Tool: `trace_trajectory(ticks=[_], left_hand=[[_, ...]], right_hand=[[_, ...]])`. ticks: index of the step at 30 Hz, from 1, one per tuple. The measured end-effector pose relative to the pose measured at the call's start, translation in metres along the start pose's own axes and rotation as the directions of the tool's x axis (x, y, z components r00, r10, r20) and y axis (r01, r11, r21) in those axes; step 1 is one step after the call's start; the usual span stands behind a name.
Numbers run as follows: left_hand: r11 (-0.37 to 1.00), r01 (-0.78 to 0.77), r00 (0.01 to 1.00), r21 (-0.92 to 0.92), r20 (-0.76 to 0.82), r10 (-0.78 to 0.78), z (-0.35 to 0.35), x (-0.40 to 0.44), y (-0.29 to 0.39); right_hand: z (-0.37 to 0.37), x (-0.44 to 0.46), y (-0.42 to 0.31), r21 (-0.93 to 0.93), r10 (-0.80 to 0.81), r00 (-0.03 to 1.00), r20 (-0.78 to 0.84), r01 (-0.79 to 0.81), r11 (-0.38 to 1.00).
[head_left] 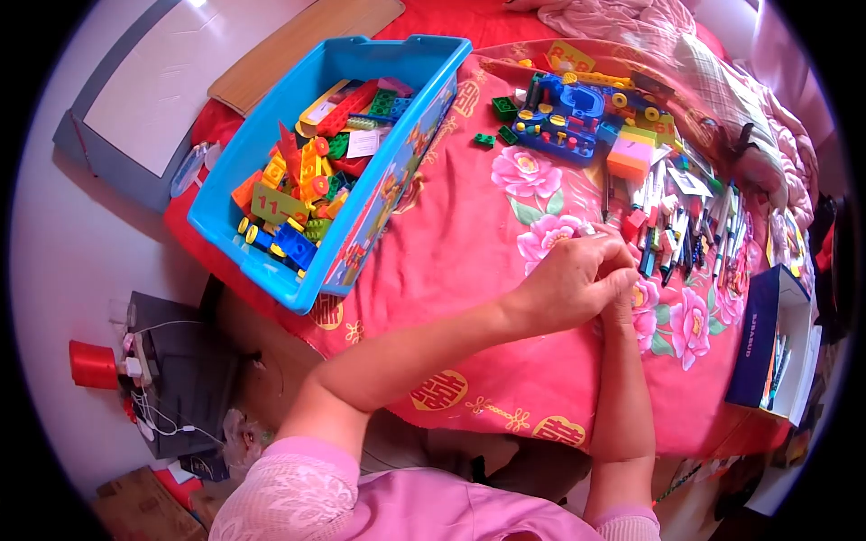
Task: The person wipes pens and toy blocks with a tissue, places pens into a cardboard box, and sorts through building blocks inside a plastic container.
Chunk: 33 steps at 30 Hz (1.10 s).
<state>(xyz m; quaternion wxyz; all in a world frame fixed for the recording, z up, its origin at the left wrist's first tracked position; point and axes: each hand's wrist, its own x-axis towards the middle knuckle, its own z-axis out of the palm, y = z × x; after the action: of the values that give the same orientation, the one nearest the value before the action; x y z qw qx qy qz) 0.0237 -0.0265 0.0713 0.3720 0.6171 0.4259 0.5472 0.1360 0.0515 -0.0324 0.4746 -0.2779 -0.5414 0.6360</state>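
My left hand (pixel 568 275) and my right hand (pixel 620 287) are together above the red flowered cloth (pixel 505 361). My left fingers are curled, and the two hands overlap at the fingers. A small whitish bit (pixel 585 230) shows at the far tip of the fingers; I cannot make out what it is or which hand has it. Just to the right of the hands lies a spread of pens and markers (pixel 672 239). Beyond the hands stand a stack of coloured sticky-note-like blocks (pixel 630 153) and a blue toy (pixel 561 117) with knobs.
A blue plastic bin (pixel 338 252) of building blocks and toy pieces stands on the left. Green blocks (pixel 503 109) lie near the blue toy. An open dark blue and white box (pixel 753 347) with a few pens sits at the right edge. Rumpled bedding (pixel 622 22) lies behind.
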Motion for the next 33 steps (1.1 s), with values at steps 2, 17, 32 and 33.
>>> trace_trajectory(ticks=[2, 17, 32, 33], left_hand=[[0.969, 0.053, 0.997, -0.241, -0.044, -0.066, 0.011, 0.01, -0.031], [0.986, 0.123, 0.815, 0.11, -0.579, -0.037, -0.086, 0.077, -0.108], [0.632, 0.364, 0.914, 0.684, -0.393, -0.1, -0.161, 0.162, -0.196], [0.621, 0.387, 0.914, 0.682, -0.371, -0.162, -0.163, 0.167, -0.195]], right_hand=[[-0.007, 0.001, 0.008, -0.116, -0.042, 0.999, -0.002, 0.041, 0.992], [0.003, 0.004, -0.014, -0.384, -0.021, 0.999, -0.029, 0.008, 0.923], [0.002, 0.005, -0.017, -0.524, -0.179, 0.984, -0.005, 0.15, 0.839], [0.002, 0.005, -0.015, -0.522, -0.183, 0.983, -0.006, 0.153, 0.839]])
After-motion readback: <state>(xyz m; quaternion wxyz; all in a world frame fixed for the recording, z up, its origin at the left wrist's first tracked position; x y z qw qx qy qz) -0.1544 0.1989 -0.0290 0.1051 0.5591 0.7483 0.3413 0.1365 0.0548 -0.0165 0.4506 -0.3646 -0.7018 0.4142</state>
